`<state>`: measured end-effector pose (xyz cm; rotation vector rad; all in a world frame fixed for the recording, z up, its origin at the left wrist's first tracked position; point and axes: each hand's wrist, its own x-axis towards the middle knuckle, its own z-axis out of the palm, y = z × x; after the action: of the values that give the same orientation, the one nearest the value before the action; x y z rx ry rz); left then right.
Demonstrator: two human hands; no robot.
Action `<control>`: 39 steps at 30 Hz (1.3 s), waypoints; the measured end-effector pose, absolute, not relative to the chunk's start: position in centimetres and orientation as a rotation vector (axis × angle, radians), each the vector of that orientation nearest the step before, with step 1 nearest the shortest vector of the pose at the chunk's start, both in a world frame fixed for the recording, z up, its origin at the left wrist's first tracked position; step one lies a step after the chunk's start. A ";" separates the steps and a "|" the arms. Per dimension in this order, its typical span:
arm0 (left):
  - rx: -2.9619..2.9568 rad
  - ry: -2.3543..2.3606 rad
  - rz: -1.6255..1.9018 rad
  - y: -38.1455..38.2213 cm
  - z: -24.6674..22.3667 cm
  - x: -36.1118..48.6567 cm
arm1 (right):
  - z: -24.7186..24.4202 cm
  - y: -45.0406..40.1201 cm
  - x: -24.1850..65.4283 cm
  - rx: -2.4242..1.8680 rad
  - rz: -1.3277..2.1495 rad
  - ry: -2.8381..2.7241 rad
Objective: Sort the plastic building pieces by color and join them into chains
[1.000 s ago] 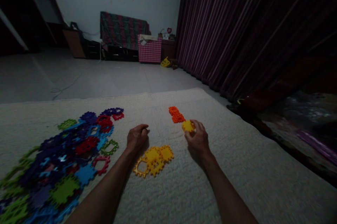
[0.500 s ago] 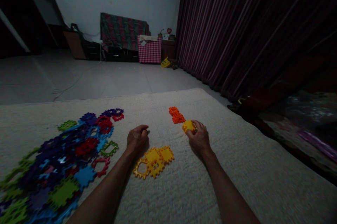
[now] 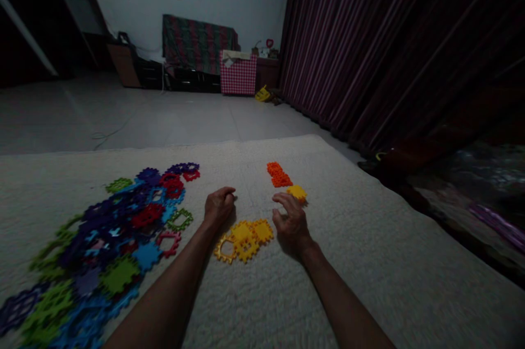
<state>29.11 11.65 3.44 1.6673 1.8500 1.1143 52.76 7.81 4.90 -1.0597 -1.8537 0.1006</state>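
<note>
My right hand (image 3: 292, 222) is open, with thumb and fingers apart and nothing between them. Just beyond its fingers a yellow toothed building tile (image 3: 297, 192) lies on the quilted mat (image 3: 262, 305). Two or so orange toothed tiles (image 3: 279, 175) lie a little farther off, beside the yellow one. My left hand (image 3: 219, 208) rests on the mat with its fingers curled in, and no piece shows in it. Between my forearms sits a small group of overlapping yellow tiles (image 3: 246, 248), one of them an open frame.
On the left spreads a big heap of interlocking tiles (image 3: 118, 261) in purple, blue, green and red. Past the mat's far edge are a tiled floor (image 3: 205, 119), a red checked cloth (image 3: 238, 75) and a low cabinet (image 3: 192, 82). Dark curtains (image 3: 348, 37) hang at right.
My right hand has let go of the yellow tile beside the orange ones and drawn back left, toward the yellow group. My left hand stays curled on the mat. The view has shifted slightly.
</note>
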 end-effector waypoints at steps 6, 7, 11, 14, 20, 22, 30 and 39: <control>1.624 1.802 1.141 11.6 4.1 28.9 | 3.3 6.8 50.9 -1.119 0.351 -1.997; 1.620 1.785 1.126 11.4 4.3 28.8 | 3.3 6.9 50.9 -1.148 0.354 -1.990; 1.607 1.683 1.081 9.7 4.9 28.4 | 3.4 7.0 50.9 -1.230 0.373 -1.913; 1.677 1.635 1.092 7.3 5.0 28.2 | 3.6 6.1 50.7 -1.247 0.392 -1.894; 1.951 1.541 1.086 2.4 4.0 28.6 | 3.5 3.6 49.8 -1.275 0.399 -1.914; 2.012 1.523 1.077 1.3 3.5 28.6 | 3.2 3.0 49.6 -1.307 0.389 -1.968; 2.111 1.535 0.969 -1.4 2.0 27.5 | 3.6 0.1 49.4 -1.308 0.307 -2.194; 1.981 1.682 1.143 -1.8 1.5 27.9 | 2.5 0.6 49.2 -1.255 0.181 -2.114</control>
<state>27.88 -1.84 1.54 1.9805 1.6819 1.1435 49.24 0.57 2.46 -1.2545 -2.1136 0.1805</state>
